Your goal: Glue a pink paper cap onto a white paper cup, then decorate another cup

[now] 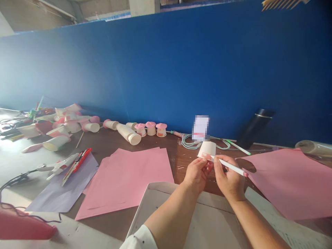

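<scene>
My left hand (196, 172) is closed round the rim of a small white paper cup (207, 149), held upside down above the brown table (114, 141). My right hand (228, 178) grips a white pen with a pink cap (230, 166), and the pen's tip touches the cup's side near a small pink mark. Both hands hover over the far edge of a white cardboard tray (155, 197) in front of me.
Pink paper sheets lie left (129, 180) and right (290, 183). Three pink-topped cups (151, 129) and a sleeve of cups (128, 134) stand by the blue wall. A heap of cups (59, 128), a glue gun (55, 167), a cutter (81, 159), a dark flask (255, 128) and a coiled cable (189, 142) are around.
</scene>
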Tool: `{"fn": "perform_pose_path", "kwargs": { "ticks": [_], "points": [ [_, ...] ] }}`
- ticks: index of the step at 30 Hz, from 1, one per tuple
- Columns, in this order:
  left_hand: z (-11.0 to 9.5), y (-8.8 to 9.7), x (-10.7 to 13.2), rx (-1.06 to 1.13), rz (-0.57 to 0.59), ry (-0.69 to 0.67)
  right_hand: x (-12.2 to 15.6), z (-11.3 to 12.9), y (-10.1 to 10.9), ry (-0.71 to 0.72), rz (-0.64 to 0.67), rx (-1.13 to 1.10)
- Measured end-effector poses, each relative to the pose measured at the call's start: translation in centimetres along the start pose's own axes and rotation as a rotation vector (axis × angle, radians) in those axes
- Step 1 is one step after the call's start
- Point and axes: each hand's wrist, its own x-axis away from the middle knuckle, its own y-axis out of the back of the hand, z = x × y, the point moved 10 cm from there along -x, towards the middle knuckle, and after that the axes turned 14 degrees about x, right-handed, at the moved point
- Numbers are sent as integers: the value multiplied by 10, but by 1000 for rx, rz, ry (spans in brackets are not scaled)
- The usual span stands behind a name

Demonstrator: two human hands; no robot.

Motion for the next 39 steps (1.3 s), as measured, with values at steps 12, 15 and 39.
{"fn": "perform_pose_path", "kwargs": {
  "ticks": [12, 15, 39],
  "points": [
    [0, 1, -1, -10, 4, -10, 1, -5, 0, -26, 4, -57],
    [0, 1, -2, -23, 5, -13, 3, -10, -4, -63, 28, -103],
    [3, 5, -5, -129, 33, -20, 2, 11, -1, 76, 0, -21]
  ]
}}
